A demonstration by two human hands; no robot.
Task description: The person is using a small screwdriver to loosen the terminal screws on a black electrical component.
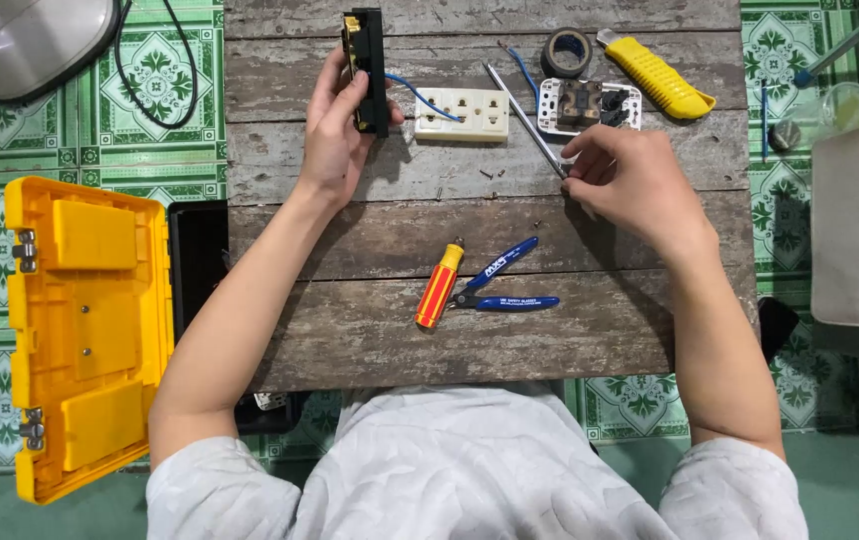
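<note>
Here the left hand (335, 135) stands a black box (368, 70) on edge near the far edge of the worktop (370, 340), its fingers (350, 100) wrapped round the box's side. A blue wire (412, 92) runs from the box to a white socket strip (462, 113) lying just beside it. The right hand (630, 185) pinches the lower end of a thin screwdriver (525, 118), fingers closed on it, the shaft slanting up toward the far edge. Beyond it lie a switch module (590, 105), a tape roll (567, 52) and a yellow knife (655, 72). Nearer the front edge rest a red-and-yellow screwdriver (440, 287) and blue cutters (500, 285), touching. On the floor off the left edge sits an open yellow toolbox (85, 330).
</note>
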